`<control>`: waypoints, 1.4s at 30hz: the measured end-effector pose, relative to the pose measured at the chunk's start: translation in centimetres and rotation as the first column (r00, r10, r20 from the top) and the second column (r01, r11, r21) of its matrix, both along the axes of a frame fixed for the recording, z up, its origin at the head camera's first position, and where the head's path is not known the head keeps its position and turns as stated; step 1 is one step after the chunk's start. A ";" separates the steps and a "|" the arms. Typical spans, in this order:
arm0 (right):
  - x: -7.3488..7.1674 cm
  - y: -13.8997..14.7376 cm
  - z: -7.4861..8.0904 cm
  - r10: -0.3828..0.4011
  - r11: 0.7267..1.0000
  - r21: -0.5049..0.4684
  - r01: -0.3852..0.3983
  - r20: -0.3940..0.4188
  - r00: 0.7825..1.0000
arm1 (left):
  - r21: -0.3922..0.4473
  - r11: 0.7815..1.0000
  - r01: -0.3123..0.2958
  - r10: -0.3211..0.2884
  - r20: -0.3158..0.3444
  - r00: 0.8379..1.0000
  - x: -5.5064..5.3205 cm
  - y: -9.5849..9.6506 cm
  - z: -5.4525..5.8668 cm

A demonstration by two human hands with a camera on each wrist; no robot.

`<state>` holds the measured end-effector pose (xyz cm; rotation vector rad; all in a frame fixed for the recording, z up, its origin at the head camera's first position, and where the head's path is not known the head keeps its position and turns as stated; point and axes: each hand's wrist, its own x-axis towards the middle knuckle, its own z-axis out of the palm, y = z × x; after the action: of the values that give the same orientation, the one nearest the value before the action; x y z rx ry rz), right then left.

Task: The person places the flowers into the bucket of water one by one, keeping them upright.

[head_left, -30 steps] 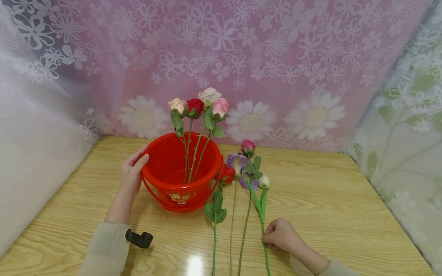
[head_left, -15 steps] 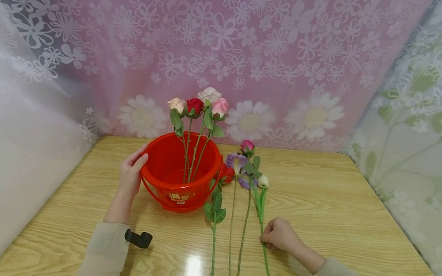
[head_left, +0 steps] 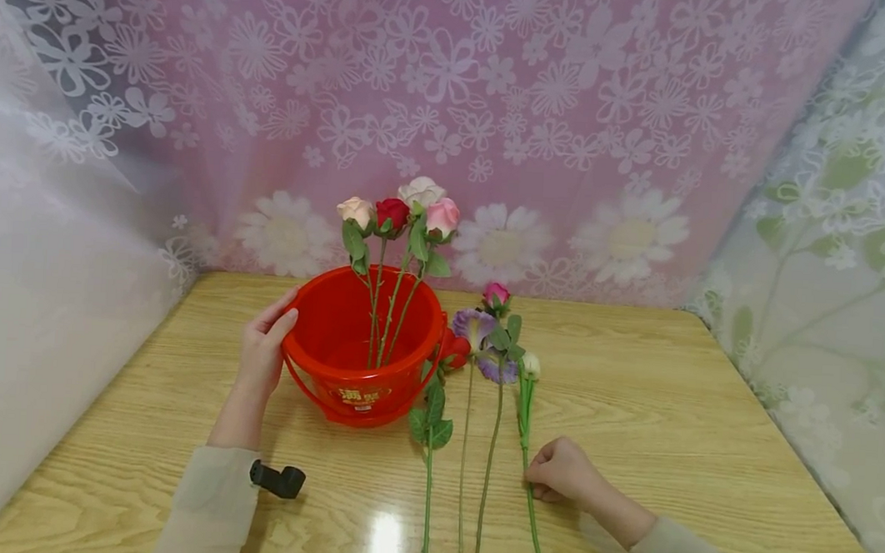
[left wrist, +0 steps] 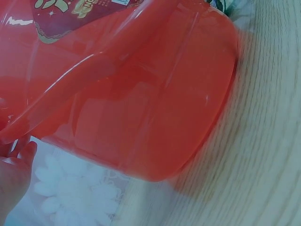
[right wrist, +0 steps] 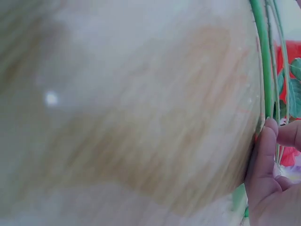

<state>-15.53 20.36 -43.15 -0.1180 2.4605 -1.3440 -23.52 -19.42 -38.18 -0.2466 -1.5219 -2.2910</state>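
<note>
On the left of the head view, my left hand [head_left: 264, 346] holds the rim of a red plastic bucket [head_left: 357, 389], its thumb at the edge. In the left wrist view, the bucket wall [left wrist: 141, 113] fills most of the picture, with fingers [left wrist: 21, 167] at lower left. Inside the bucket stand a cream rose [head_left: 356, 212], a red rose [head_left: 391, 215], a white rose [head_left: 421, 192] and a pink rose [head_left: 442, 216]. My right hand [head_left: 563, 471] pinches the green stem of a white tulip [head_left: 530, 366] between thumb and fingers; the right wrist view shows the pinched stem [right wrist: 264, 56] close up.
Between bucket and tulip lie a red flower [head_left: 454, 350], a purple iris [head_left: 474, 324] and a magenta rose [head_left: 496, 295], stems toward me. They lie on a wooden table [head_left: 653, 404]. A pink floral curtain [head_left: 452, 102] hangs behind the table, with pale cloth at both sides.
The tulip has turned about its stem in my right hand: its leaves, splayed left before, now stand close together, and its bloom has shifted slightly. The left hand and bucket stay put.
</note>
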 end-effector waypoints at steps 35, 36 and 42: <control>-0.1 0.6 3.7 -0.173 0.911 -0.355 0.208 0.127 0.977 | 0.002 1.000 0.006 -0.006 0.016 1.000 0.0 0.0 0.0; -0.2 0.6 3.9 -0.173 0.909 -0.362 0.205 0.119 0.978 | 0.003 1.000 0.007 -0.007 0.018 1.000 0.0 0.0 0.0; -0.5 0.3 5.2 -0.155 0.894 -0.410 0.180 0.093 0.983 | -0.007 1.000 0.007 -0.006 0.033 0.999 0.1 0.0 0.1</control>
<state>-15.98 20.70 -37.93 0.0351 2.1367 -1.9076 -23.46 -19.44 -38.10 -0.2171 -1.5474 -2.3061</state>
